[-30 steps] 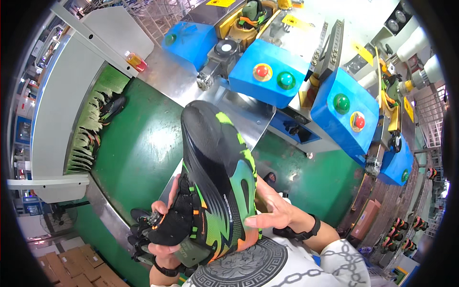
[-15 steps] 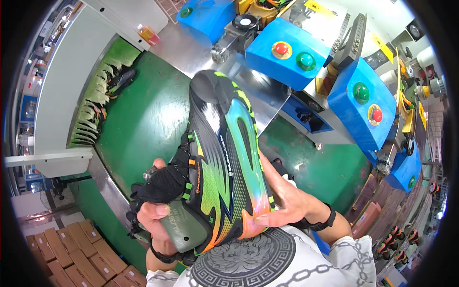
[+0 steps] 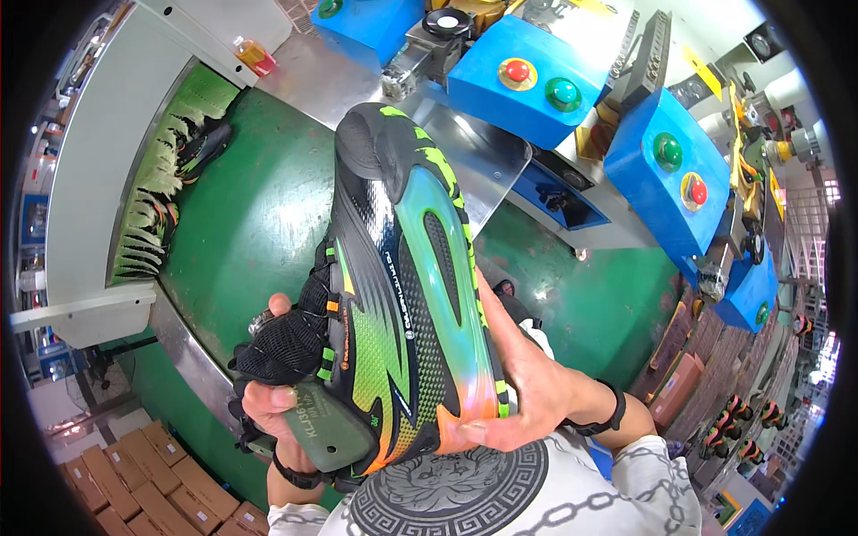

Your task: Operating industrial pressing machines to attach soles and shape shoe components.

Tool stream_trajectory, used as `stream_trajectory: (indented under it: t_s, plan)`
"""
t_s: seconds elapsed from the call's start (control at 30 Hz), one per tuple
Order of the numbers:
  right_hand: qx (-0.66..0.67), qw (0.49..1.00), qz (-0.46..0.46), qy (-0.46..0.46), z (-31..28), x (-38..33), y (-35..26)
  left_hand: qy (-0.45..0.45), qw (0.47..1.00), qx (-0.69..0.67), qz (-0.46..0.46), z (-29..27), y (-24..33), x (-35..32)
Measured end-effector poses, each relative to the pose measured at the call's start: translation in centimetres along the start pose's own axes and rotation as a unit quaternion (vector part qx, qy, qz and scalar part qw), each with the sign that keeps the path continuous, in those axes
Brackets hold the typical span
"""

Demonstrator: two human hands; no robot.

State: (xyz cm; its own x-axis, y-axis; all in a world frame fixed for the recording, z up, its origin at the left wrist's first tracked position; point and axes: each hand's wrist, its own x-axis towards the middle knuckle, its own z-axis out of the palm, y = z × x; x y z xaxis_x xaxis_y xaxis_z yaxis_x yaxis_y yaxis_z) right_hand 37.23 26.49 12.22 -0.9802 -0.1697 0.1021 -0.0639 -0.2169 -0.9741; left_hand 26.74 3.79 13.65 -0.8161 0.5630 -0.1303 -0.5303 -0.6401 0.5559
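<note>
What I saw was a shoe factory floor, a production line rather than any shop or home. A green conveyor belt (image 3: 259, 214) ran under a grey metal housing (image 3: 98, 179), with a finished shoe (image 3: 201, 147) riding on it. Beyond stood blue machine boxes (image 3: 527, 76) fitted with red and green push buttons, set along a steel table (image 3: 483, 152). Flattened cardboard cartons (image 3: 134, 473) were stacked on the floor at the lower left, and more shoes (image 3: 728, 420) sat in rows at the far right.
</note>
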Motion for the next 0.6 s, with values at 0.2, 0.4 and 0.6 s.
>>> stream_trajectory:
  t_s: [0.2,0.4,0.6]
  plan:
    - [-0.066,0.997,-0.019,0.041,0.8,-0.5,-0.4,0.003,1.0,-0.01,-0.009,0.9,-0.7,0.6]
    - [-0.091,0.994,-0.013,0.064,1.0,-1.0,-0.6,0.026,0.999,0.003,-0.03,1.5,-1.0,1.2]
    - [-0.064,0.993,-0.002,0.095,1.8,-1.6,-0.1,0.054,0.997,0.005,-0.051,1.3,-1.0,1.1]
